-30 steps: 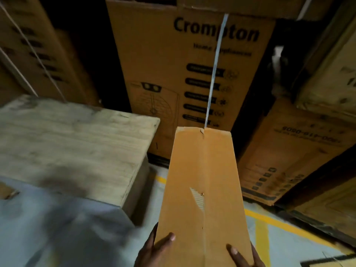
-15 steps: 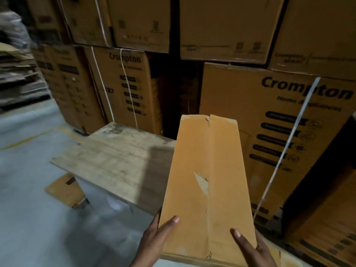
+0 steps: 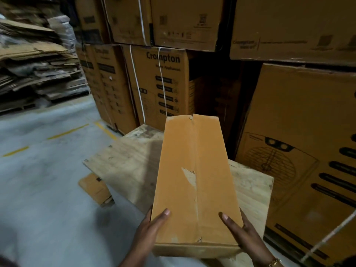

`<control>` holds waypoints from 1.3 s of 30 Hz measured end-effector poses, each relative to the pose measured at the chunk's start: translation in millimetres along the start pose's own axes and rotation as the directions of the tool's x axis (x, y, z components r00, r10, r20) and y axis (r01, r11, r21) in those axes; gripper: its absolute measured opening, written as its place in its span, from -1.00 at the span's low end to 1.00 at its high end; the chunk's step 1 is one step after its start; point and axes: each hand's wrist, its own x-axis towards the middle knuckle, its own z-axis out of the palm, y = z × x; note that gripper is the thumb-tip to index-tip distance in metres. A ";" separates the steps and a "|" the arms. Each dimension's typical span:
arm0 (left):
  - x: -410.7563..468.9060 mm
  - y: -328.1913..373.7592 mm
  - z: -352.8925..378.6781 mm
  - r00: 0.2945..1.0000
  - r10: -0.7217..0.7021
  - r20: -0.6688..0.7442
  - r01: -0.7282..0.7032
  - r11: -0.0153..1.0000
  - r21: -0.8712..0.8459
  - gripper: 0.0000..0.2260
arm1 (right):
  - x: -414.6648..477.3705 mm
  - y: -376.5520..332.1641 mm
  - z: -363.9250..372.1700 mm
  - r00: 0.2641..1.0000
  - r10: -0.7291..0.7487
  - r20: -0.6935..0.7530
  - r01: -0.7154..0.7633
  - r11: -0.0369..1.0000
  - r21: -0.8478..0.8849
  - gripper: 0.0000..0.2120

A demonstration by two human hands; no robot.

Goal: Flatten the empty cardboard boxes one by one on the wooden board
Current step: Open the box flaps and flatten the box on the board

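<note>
Holding the cardboard box only at its near end, I risk letting the far end dip and strike the wooden board, since nearly all its length hangs out ahead of my grip. My left hand grasps one long side, thumb on top; my right hand grasps the other side the same way. The box hangs in the air over the board, apart from it as far as I can judge. It is long, narrow and plain brown, its flaps closed along a centre seam, with a torn patch mid-top and a crumpled near edge.

Gold-toned wristband by right grip
</note>
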 end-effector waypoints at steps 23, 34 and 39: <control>260.9 23.2 -74.7 0.999 0.005 0.035 -0.018 0.927 0.374 -0.22 | 191.6 -33.9 139.7 0.966 0.197 -0.169 -0.244 0.909 -0.338 0.00; 239.9 22.4 -86.3 0.961 0.162 0.225 -0.274 0.682 0.678 0.22 | 172.4 -34.1 144.9 0.977 -0.086 -0.195 -0.063 0.756 -0.651 0.14; 226.6 25.9 -88.3 0.956 0.102 0.275 -0.282 0.578 0.766 0.28 | 152.2 -30.6 161.0 0.985 -0.130 -0.116 -0.035 0.504 -0.863 0.27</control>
